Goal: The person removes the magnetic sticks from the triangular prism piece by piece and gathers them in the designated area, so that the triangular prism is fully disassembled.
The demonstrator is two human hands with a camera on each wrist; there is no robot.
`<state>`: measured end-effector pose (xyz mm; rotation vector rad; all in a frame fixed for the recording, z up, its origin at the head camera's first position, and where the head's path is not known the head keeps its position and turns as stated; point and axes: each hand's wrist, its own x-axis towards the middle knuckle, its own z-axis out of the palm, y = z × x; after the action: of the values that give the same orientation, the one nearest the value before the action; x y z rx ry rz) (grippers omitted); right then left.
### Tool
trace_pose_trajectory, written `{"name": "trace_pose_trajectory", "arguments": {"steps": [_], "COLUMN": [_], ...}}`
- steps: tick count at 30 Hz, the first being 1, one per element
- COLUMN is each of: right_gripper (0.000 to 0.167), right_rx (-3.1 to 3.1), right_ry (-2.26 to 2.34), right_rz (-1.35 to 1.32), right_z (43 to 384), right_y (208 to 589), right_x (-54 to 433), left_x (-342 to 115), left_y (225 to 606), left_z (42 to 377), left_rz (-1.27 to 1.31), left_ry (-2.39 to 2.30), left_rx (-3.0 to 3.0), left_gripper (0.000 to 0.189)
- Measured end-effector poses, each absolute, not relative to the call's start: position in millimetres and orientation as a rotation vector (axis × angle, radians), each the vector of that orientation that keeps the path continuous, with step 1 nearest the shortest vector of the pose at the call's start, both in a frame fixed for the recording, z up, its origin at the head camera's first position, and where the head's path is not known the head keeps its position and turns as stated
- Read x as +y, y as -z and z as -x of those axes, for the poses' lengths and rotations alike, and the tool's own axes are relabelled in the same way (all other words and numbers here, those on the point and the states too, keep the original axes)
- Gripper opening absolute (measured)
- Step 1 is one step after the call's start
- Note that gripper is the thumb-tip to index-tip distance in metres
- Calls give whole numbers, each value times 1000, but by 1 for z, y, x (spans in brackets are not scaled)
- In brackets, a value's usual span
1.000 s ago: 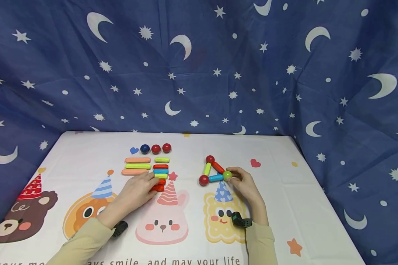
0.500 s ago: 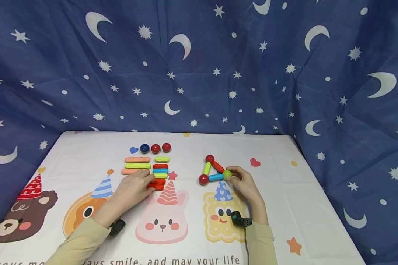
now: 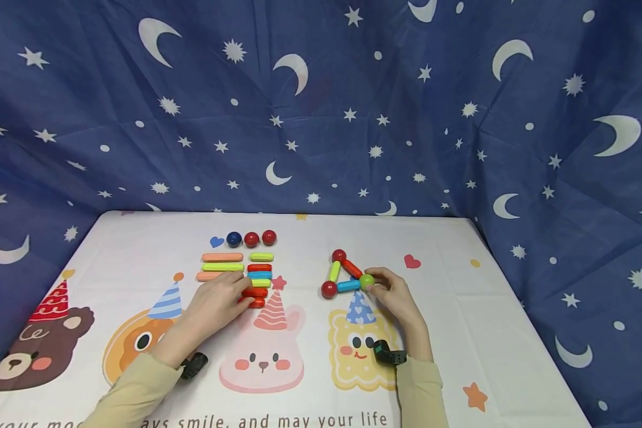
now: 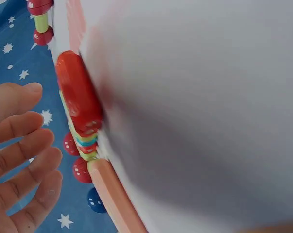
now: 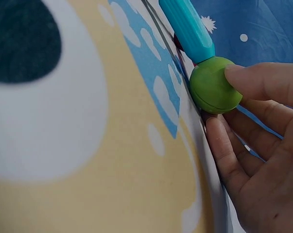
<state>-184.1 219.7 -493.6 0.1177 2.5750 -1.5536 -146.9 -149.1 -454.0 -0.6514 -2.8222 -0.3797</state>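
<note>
Dark blue cloth (image 3: pixel 192 65) printed with white moons and stars hangs behind a table (image 3: pixel 460 309) whose white cover carries cartoon animals and a line of lettering. On the person's right side, a four-piece-cornered shape lies flat: one red ball (image 3: pixel 339 255) at the far corner, another red ball (image 3: pixel 329 289) at the near left, and a green ball (image 3: pixel 366 282) at the right. Between them run a red rod (image 3: pixel 352 268), a yellow-green rod (image 3: pixel 334 271) and a blue rod (image 3: pixel 348 286), closing a triangle. I see the right hand (image 3: pixel 397 298) pinching the green ball, thumb on one side and fingers behind.

Over to the left, the left hand (image 3: pixel 218 303) is held over the near end of a column of short rods (image 3: pixel 259 275), its fingers loosely bent and spread, gripping nothing; whether a fingertip touches the nearest red ones, I can't tell. Beside that column lie three long rods (image 3: pixel 222 267), two peach and one yellow-green. Beyond them sit a dark blue ball (image 3: pixel 233 239) and two red balls (image 3: pixel 251 239) in a row.
</note>
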Motion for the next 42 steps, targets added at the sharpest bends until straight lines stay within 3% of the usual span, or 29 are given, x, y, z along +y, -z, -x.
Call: {"name": "trace_pose_trajectory", "arguments": {"steps": [22, 42], "right_gripper": [36, 29], "right_rx": [2608, 2692], "right_ry": [1544, 1621], "right_rz": [-56, 55], "right_z": [184, 184], "right_y": [493, 481], "right_x": [217, 204], "left_x": [-79, -11], "left_y": [453, 486], "left_z": [161, 166], "left_rz": [520, 123], "left_ry": [827, 1717], "left_rx": [-2581, -2585], "left_gripper": [21, 37]}}
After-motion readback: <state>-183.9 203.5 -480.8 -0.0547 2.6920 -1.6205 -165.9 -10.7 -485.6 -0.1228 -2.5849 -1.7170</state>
